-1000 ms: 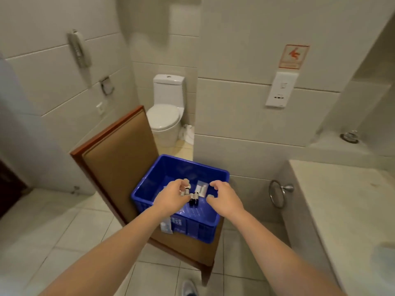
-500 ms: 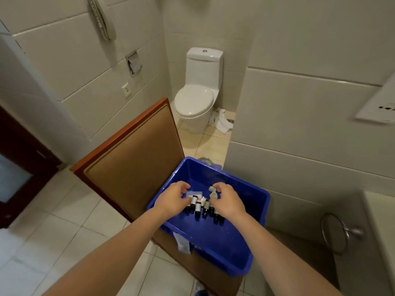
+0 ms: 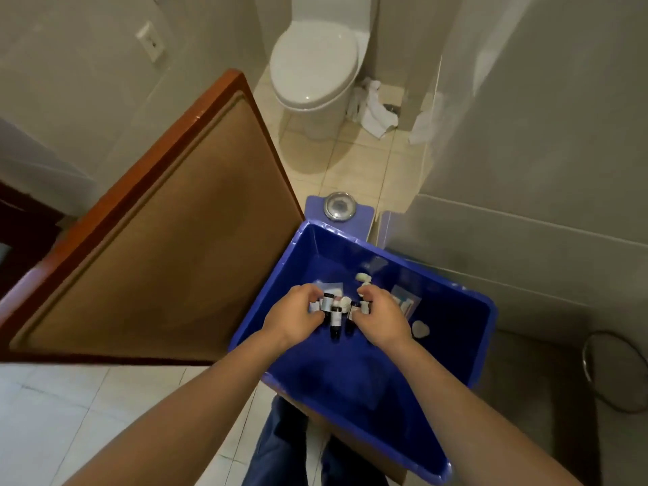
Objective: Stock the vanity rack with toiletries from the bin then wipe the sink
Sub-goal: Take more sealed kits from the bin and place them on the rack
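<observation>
Bathroom; bin (image 3: 294,254) mid-floor: both hands, left (image 3: 294,315) and right (image 3: 380,319), curl round loose bottles (image 3: 335,315) — overfull grip risks drops

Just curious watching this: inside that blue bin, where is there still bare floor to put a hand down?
The blue bin is bare along its near half, below both wrists. It is crowded mid-bin, where the left hand and right hand gather the small bottles, with sachets beside.

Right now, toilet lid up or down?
Down. The toilet shows a smooth closed lid; no bowl opening visible.
</observation>
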Tool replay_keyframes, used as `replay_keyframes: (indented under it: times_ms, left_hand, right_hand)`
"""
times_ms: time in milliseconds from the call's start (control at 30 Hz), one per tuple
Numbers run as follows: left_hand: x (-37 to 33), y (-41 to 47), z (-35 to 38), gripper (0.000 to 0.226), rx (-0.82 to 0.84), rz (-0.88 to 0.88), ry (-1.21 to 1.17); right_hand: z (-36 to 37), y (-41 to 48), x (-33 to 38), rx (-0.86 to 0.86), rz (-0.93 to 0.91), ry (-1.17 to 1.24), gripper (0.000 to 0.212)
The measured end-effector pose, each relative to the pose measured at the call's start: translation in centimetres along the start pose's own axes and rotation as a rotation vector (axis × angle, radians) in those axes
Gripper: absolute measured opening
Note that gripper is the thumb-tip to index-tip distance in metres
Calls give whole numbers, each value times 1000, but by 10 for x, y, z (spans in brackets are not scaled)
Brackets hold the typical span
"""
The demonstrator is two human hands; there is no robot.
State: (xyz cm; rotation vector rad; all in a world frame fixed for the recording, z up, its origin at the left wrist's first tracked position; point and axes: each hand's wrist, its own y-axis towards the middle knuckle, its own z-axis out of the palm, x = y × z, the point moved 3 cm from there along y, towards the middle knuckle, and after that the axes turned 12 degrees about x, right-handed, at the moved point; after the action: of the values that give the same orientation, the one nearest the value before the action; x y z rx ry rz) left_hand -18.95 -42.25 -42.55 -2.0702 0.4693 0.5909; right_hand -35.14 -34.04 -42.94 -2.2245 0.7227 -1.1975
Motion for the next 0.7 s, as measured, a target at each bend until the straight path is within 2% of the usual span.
replay_keyframes:
  times_ms: [333, 700]
  left_hand:
    - [51, 121, 19, 46, 78, -30, 12]
    - [87, 185, 49, 52, 8, -43, 70]
  right_hand:
    - [42, 106, -34, -19, 97, 25, 48]
    - [73, 175, -56, 4, 100, -216, 45]
